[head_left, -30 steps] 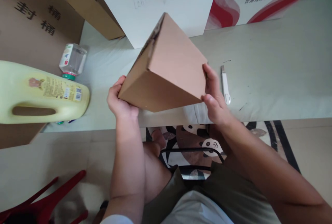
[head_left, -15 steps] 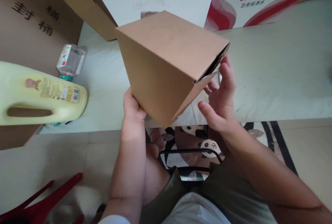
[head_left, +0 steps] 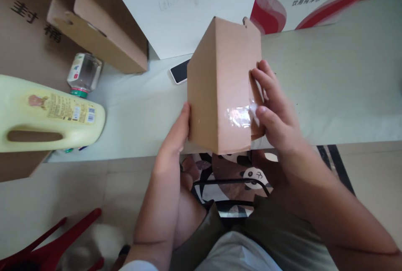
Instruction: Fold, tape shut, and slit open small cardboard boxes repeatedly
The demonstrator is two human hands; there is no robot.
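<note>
A brown cardboard box (head_left: 204,91) is held up over the table's front edge, turned so one upright corner faces me. A piece of clear tape (head_left: 240,117) shines on its right face and runs to the edge. My left hand (head_left: 177,130) supports the box from the left; its thumb lies along the side and the other fingers are hidden behind. At the right end, my right hand (head_left: 276,103) has its thumb and fingers closed on a cardboard flap by the tape. Behind the box, a phone (head_left: 179,73) lies partly hidden on the table.
An open cardboard box (head_left: 106,45) stands at the back left. Nearby are a clear bottle (head_left: 84,74) with a green cap and a yellow jug (head_left: 53,116). A white box (head_left: 179,7) and a red-and-white carton (head_left: 301,7) line the back. A red stool (head_left: 59,246) stands lower left.
The box has been turned so its taped face shows, uncovering the phone. My right hand has closed on the flap. The open cardboard box at the back left now leans differently and shows more.
</note>
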